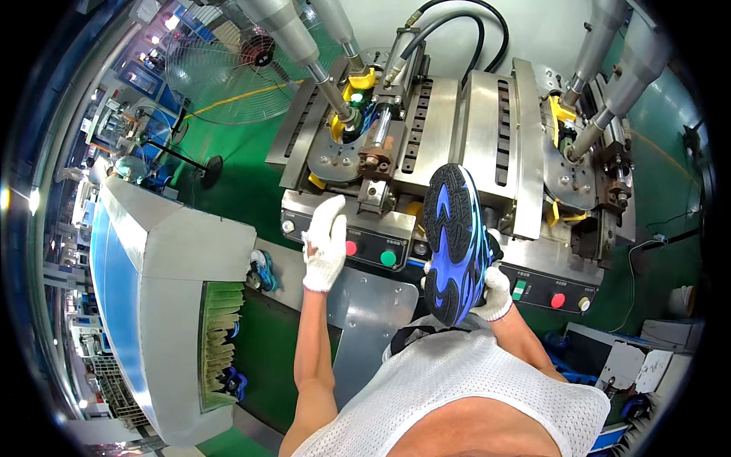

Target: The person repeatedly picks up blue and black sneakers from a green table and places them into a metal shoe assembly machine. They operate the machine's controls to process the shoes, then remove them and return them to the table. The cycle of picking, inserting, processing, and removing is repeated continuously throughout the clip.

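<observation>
Two hands show: left hand (326,247) loosely spread, right hand (496,295) gripping a blue-black shoe (448,240).

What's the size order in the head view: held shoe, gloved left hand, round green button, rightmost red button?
1. Held shoe
2. Gloved left hand
3. Round green button, rightmost red button: too alike to rank

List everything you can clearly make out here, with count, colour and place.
held shoe: one, blue and black, sole showing, centre
machine stations: two, silver, ahead
red buttons: two, red, machine front
hoses: two, black, top centre
fan: one, grey with reddish hub, upper left
cabinet: one, white and blue, left
strip curtain: one, yellow-green, on cabinet
loose shoe: one, teal, beside cabinet
left hand: one, white-gloved, open, centre-left
right hand: one, white-gloved, holding shoe
</observation>
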{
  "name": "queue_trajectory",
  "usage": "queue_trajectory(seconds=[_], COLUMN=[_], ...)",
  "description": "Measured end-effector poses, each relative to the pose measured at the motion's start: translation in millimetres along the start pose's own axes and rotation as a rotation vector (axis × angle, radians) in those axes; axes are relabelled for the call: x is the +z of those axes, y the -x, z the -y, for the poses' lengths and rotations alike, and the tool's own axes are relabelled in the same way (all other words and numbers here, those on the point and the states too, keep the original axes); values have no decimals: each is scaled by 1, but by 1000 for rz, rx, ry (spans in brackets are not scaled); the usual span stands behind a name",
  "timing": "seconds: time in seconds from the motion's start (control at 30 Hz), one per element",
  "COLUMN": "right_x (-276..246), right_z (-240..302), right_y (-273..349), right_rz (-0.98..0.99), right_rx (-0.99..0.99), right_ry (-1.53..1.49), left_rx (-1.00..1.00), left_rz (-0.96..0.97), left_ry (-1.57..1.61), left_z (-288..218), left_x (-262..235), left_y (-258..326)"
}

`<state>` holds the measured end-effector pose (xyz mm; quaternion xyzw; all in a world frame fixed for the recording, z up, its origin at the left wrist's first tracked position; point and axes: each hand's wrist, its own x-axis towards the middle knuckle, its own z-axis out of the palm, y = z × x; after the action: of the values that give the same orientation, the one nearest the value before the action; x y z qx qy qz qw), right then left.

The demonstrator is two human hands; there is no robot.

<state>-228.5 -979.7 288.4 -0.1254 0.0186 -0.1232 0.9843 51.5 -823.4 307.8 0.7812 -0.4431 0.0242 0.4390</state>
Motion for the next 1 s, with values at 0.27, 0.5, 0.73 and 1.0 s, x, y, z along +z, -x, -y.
queue_trajectory(seconds=[0.27, 0.5, 0.73, 1.0], right_x=[-14, -32, -26, -31], right_z=[-11, -6, -3, 1], right_y=[-3, 28, 29, 27], right_rz=[-139, -369, -477, -594], right_rx=[-57, -44, -181, -74], right_ry=[44, 263, 381, 451], left_rx=[106, -44, -211, -231], left_rz=[108, 195, 77, 141], left_ry=[-87, -269, -364, -404], left_z=[92, 166, 186, 142], left_x=[41, 131, 198, 119], left_y=[-110, -193, -253, -296])
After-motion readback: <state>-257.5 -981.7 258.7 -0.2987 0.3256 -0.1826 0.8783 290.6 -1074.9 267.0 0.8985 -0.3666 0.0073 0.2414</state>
